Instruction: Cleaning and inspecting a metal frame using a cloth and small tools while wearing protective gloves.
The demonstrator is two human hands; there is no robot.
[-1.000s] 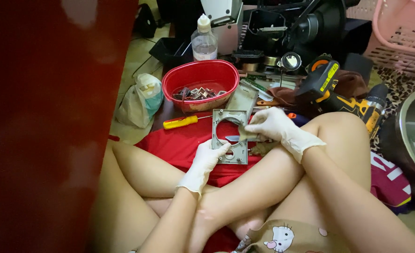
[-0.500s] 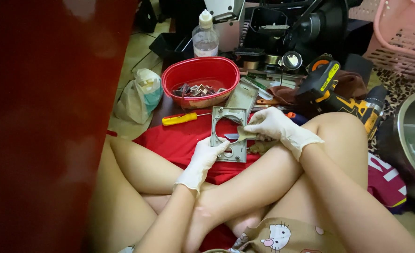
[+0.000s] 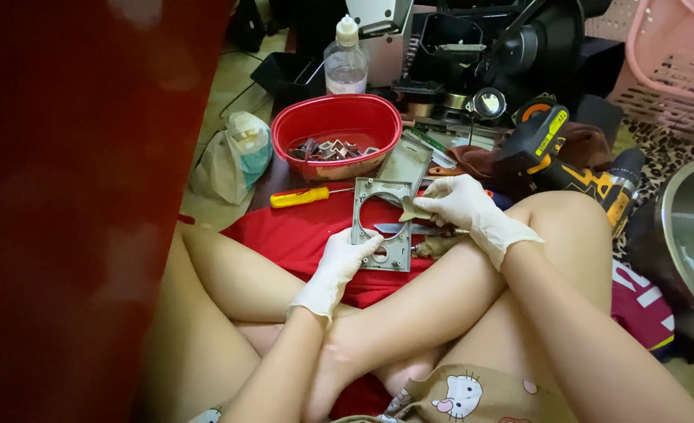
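Red cloth [image 3: 300,235] underlies everything: my gloved left hand [image 3: 339,262] and right hand [image 3: 460,205] both pinch a grey rectangular metal plate with a round cut-out [image 3: 380,223] near its middle.

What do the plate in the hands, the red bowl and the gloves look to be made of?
Plate: likely bare metal, dull grey with a worn sheen and cut-out holes.
Red bowl: probably plastic, smooth with a glossy rim.
Gloves on the left hand and right hand: thin white rubbery material, possibly latex, wrinkled at the wrists.
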